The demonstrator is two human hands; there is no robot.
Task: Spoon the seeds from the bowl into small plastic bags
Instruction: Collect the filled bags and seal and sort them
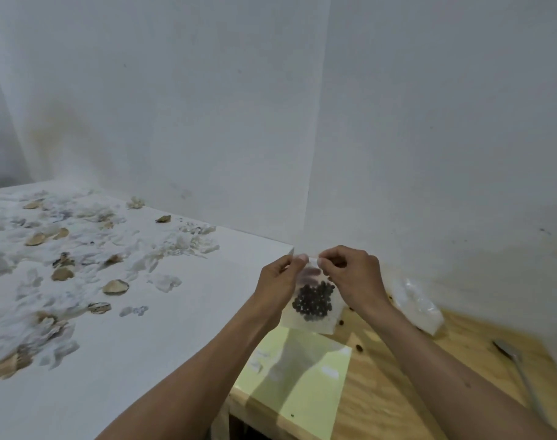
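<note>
A small clear plastic bag (312, 300), thin and glossy, hangs upright between both hands above the pale grained wooden tabletop (394, 376), its long axis vertical and its mouth pointing up. The left hand (278, 281) and right hand (350, 274) each pinch the bag's top edge, fingers curled, thumbs nearly touching. Round dark seeds (313, 301) cluster in the lower half of the bag, below the fingers. A pale green sheet (302, 385) lies flat beneath. A crumpled stack of clear bags (420, 309) lies near the right hand, with a metal spoon (521, 369) further right.
</note>
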